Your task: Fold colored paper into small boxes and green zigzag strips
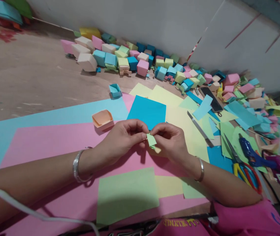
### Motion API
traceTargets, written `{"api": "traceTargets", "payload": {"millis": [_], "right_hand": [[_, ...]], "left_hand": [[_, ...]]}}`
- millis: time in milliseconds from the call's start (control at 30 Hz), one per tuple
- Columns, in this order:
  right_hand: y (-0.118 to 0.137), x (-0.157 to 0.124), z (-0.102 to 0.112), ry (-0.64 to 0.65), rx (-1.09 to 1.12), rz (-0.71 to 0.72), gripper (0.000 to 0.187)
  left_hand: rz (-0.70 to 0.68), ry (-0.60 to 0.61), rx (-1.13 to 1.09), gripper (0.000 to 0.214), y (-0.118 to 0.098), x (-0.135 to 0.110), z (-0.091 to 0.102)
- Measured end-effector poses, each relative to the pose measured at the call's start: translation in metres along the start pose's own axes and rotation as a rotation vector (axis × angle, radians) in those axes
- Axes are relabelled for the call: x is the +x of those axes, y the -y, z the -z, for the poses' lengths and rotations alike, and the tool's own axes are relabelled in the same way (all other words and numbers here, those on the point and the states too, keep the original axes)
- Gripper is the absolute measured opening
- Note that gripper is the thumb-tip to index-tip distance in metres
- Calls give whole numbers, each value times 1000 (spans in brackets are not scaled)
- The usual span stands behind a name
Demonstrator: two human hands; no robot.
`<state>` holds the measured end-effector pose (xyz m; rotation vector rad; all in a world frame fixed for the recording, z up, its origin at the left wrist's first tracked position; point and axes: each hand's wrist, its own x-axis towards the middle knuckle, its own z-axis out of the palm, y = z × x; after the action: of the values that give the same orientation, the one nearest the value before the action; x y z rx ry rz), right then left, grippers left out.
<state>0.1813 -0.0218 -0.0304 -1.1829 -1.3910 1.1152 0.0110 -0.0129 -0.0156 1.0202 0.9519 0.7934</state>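
A small folded piece of light green paper is pinched between my two hands above the pink sheet. My left hand grips its left side with thumb and forefinger. From the right, my right hand pinches the paper's upper edge, its other fingers curled. Just left of my hands stands an open peach paper box, with a smaller teal paper box behind it. A blue paper sheet lies right beyond my fingertips. In front of me rests a green sheet.
Many coloured paper boxes are piled along the wall. To the right lie a craft knife, a phone, scissors, a blue glue gun and paper scraps. A white cable crosses at lower left.
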Motion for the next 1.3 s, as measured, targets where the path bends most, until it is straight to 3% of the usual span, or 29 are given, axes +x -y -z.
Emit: {"api": "traceTargets", "payload": {"millis": [167,433,567,667,767,900,1100,1300], "right_hand": [[-2,-1,2,-2,-66,161,16],[-6,-1,4,23,-159,269,24],[-5,-2,4,35,-196,316,24],[0,-5,4,79,-235,278,19],[2,-7,2,102,-213,148,5],[1,-5,1,132,-115,27,9],[2,-3,2,126,-55,57,10],[5,-7,0,72,-75,187,16]], "left_hand": [[2,9,4,3,2,2,2],[-14,49,-26,6,4,1,3],[-4,14,63,8,-1,0,2],[-8,-25,144,8,-3,0,2],[-42,-46,224,12,-3,1,2],[-98,-61,334,16,-2,0,3],[-161,-62,363,9,3,-6,-3],[-148,-68,292,13,0,-6,-8]]}}
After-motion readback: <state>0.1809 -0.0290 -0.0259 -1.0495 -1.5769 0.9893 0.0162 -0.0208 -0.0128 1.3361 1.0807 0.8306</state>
